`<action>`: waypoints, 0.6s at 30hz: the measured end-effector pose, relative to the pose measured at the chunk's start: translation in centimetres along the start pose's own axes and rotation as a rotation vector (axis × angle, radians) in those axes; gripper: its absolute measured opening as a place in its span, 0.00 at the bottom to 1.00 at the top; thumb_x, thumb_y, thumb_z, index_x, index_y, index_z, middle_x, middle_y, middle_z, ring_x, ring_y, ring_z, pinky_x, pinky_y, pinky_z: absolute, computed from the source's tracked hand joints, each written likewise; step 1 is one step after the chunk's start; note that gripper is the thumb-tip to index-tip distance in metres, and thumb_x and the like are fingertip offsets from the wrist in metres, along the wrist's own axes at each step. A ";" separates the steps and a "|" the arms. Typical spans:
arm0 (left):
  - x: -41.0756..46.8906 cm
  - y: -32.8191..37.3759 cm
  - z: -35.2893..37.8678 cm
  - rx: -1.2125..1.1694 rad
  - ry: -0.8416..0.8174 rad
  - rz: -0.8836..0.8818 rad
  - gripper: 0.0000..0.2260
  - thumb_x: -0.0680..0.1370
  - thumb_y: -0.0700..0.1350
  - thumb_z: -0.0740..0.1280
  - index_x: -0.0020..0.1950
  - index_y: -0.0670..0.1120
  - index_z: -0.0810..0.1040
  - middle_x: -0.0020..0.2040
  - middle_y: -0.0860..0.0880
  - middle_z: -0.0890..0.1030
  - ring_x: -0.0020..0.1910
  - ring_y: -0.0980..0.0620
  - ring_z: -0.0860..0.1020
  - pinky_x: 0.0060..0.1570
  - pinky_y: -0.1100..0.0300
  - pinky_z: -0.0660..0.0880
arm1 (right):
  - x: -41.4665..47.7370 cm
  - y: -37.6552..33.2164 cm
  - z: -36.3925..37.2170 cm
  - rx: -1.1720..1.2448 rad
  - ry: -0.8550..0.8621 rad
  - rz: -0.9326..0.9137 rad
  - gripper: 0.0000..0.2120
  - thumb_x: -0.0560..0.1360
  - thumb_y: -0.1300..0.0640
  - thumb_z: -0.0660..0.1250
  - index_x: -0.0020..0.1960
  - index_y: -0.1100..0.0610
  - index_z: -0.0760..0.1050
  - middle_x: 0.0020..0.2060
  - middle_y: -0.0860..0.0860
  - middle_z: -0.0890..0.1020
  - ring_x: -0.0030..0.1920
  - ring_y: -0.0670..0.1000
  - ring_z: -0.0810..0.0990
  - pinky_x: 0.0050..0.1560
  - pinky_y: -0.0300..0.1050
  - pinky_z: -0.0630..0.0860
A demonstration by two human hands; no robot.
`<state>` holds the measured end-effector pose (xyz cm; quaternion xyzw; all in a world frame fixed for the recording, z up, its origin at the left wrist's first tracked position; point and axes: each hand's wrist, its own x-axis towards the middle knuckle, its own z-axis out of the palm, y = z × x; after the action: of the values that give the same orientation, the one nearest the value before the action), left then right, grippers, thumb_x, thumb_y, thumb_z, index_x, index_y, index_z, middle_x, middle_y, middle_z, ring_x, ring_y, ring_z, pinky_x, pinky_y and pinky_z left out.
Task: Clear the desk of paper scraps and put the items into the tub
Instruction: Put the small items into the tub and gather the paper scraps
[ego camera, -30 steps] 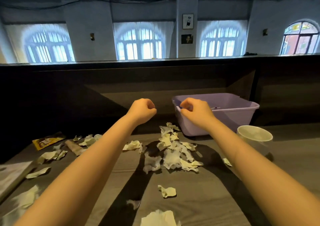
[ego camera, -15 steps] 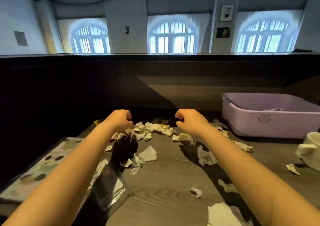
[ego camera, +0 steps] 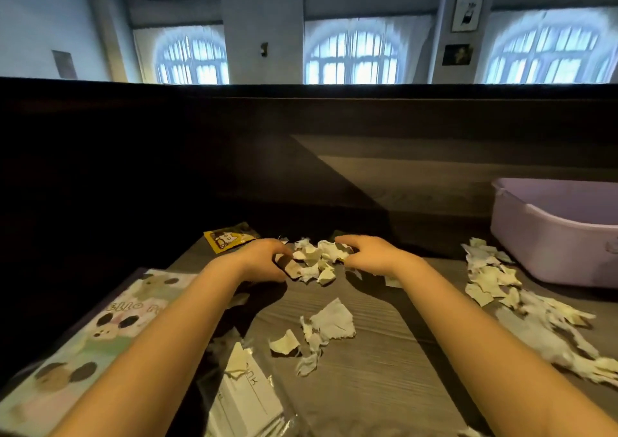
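Watching through the head camera, I see both bare forearms stretched out over the desk (ego camera: 368, 379), the hands meeting at a heap of scraps (ego camera: 316, 257) near its far edge. My operator's left hand (ego camera: 264, 259) sits at the heap's left side, fingers curled in and closed on a dark-backed piece at its margin. The right hand (ego camera: 371, 252) mirrors it on the heap's right side, fingers bent together and dug into the paper. The heap lies between them, touching both.

The tub (ego camera: 548, 236), pale lilac, stands far right on the desk, partly cut off by the frame and well apart from the hands. I cannot tell from this angle what it holds. A long trail of scraps (ego camera: 495, 282) runs from just beside the tub's near wall toward the near right. A smaller cluster of torn pieces (ego camera: 327, 326) lies mid-desk between the forearms.

A yellow packet (ego camera: 229, 237) lies just left of the left hand at the far edge. A clear sleeve of white cards (ego camera: 244, 400) sits near me, with a cartoon-printed sheet (ego camera: 83, 346) to its left.
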<state>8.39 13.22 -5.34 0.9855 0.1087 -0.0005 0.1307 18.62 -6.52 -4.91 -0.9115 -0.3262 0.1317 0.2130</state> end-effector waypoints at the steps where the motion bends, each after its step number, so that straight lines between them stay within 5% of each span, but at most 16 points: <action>1: 0.1 -0.1 0.1 0.005 0.006 0.017 0.25 0.73 0.44 0.69 0.70 0.52 0.69 0.72 0.49 0.67 0.70 0.49 0.66 0.65 0.57 0.67 | -0.3 -0.3 0.3 0.018 -0.015 -0.030 0.27 0.75 0.57 0.60 0.73 0.45 0.63 0.69 0.53 0.70 0.49 0.44 0.74 0.45 0.38 0.73; 3: 0.1 -0.3 0.1 0.002 0.021 0.041 0.24 0.74 0.44 0.68 0.69 0.51 0.70 0.71 0.49 0.68 0.70 0.49 0.66 0.66 0.56 0.66 | -1.1 -0.8 1.0 0.021 -0.027 -0.098 0.24 0.75 0.59 0.60 0.70 0.45 0.68 0.65 0.52 0.73 0.45 0.43 0.73 0.43 0.37 0.72; 6: 0.1 -0.7 0.4 0.007 0.033 0.054 0.25 0.74 0.45 0.69 0.70 0.51 0.69 0.72 0.49 0.66 0.71 0.48 0.64 0.68 0.55 0.65 | -2.3 -1.3 1.7 0.152 -0.022 -0.171 0.21 0.74 0.65 0.61 0.65 0.51 0.75 0.62 0.50 0.77 0.60 0.47 0.75 0.57 0.40 0.73; 10: 0.2 -0.8 0.7 0.024 0.044 0.030 0.26 0.74 0.46 0.69 0.71 0.51 0.67 0.73 0.48 0.64 0.72 0.48 0.63 0.69 0.54 0.64 | -1.8 -1.2 0.8 0.214 0.167 -0.126 0.14 0.76 0.62 0.62 0.59 0.53 0.78 0.51 0.50 0.82 0.52 0.49 0.80 0.54 0.46 0.78; 14: 0.3 -0.7 0.7 0.048 0.055 0.032 0.25 0.74 0.46 0.68 0.71 0.50 0.68 0.72 0.48 0.65 0.70 0.47 0.65 0.68 0.55 0.66 | 0.7 0.3 -0.7 0.087 0.320 -0.006 0.19 0.79 0.53 0.60 0.69 0.51 0.68 0.64 0.52 0.76 0.59 0.52 0.76 0.57 0.46 0.75; 18: 0.4 -0.7 0.6 0.065 0.053 0.038 0.23 0.74 0.47 0.68 0.69 0.51 0.70 0.70 0.48 0.67 0.69 0.47 0.65 0.67 0.54 0.66 | 2.0 0.9 0.5 -0.146 0.012 0.093 0.36 0.74 0.36 0.60 0.76 0.49 0.53 0.73 0.54 0.63 0.70 0.57 0.66 0.67 0.54 0.68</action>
<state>8.64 13.79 -6.10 0.9907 0.0935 0.0247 0.0955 20.43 -5.75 -5.94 -0.9395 -0.2910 0.1119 0.1417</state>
